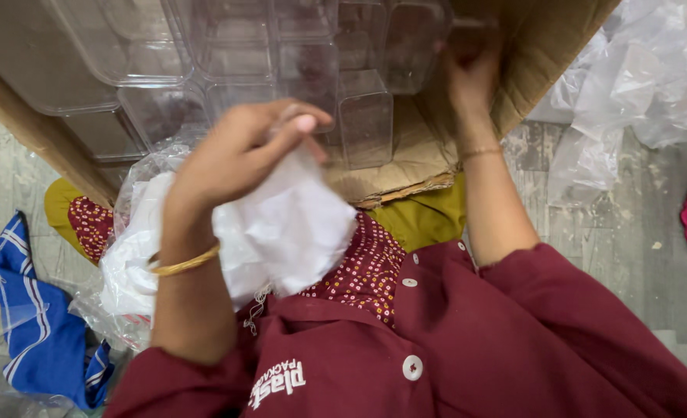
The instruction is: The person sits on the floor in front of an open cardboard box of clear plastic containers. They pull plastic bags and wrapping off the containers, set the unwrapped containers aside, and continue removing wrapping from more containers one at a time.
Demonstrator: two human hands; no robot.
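Head view: your left hand (235,151) pinches a white cloth (281,232) above your lap; your right hand (473,70) grips a clear container (409,42) in the cardboard box (537,54). Tugging one-handed could topple neighbouring containers.

A packing workshop: clear plastic boxes (227,62) fill a cardboard carton (544,46), plastic bags (637,85) strewn across the floor (614,224).

The boxes (364,116) are clear, glossy hard plastic, smooth-walled. They sit in a carton (541,46) of matt brown corrugated cardboard, rough at its torn edge. The white wad (281,232) looks like soft, matt cloth or tissue. Thin crinkled plastic film (637,85) shines on the worn, scuffed floor (630,248). A bangle (185,263) gleams like metal.
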